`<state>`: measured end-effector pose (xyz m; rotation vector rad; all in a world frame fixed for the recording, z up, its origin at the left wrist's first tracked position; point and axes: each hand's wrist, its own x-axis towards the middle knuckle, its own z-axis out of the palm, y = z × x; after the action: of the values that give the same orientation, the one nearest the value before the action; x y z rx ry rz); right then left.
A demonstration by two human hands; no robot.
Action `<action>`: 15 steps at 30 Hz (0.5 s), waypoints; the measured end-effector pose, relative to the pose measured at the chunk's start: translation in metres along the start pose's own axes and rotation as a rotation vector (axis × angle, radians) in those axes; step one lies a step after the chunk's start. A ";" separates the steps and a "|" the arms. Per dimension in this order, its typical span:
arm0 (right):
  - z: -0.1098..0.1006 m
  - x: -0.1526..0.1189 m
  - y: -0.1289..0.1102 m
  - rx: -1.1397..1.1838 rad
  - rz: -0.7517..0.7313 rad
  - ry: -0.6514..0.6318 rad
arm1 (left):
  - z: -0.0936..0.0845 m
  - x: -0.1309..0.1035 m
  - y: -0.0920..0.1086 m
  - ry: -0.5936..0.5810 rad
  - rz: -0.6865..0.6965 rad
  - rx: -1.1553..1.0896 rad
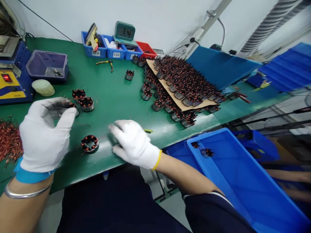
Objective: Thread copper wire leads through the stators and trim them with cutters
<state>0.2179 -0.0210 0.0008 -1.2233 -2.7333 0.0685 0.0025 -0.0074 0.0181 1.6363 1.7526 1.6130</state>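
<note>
My left hand (pixel 46 132), in a white glove, has its thumb and fingers curled round a small stator (pixel 74 108) with dark teeth and copper windings; most of it is hidden by the fingers. Two similar stators (pixel 86 104) stand touching just beyond. Below them, a ring-shaped stator (pixel 89 144) lies on the green bench with its opening up and thin wire ends sticking out. To its right hovers my right hand (pixel 133 140), also gloved, thumb apart from the bent fingers, fingertips blurred. A yellow-green handle (pixel 148 131) shows just behind this hand; the rest is hidden.
Many stators (pixel 179 77) crowd a cardboard sheet, with more beneath. A blue crate (pixel 233 181) stands lower right, two stators on its ledge. Copper scraps (pixel 11 139), a purple bin (pixel 47 63) and a blue-yellow machine (pixel 14 77) are left. Pliers (pixel 106 63) lie behind. Another person's arm (pixel 289 176) appears right.
</note>
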 end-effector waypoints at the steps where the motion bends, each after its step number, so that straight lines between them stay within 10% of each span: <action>1: 0.002 0.008 -0.007 0.016 -0.115 0.037 | 0.002 0.001 -0.002 0.019 0.006 -0.005; 8: 0.015 0.051 -0.033 -0.015 -0.260 -0.076 | 0.009 0.013 -0.019 0.104 -0.050 0.015; 15: 0.002 0.080 0.085 -0.026 0.456 0.053 | 0.012 0.012 -0.013 0.015 -0.141 -0.032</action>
<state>0.2278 0.0953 -0.0005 -1.8009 -2.3636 0.0489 0.0001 0.0122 0.0089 1.4550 1.7962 1.5840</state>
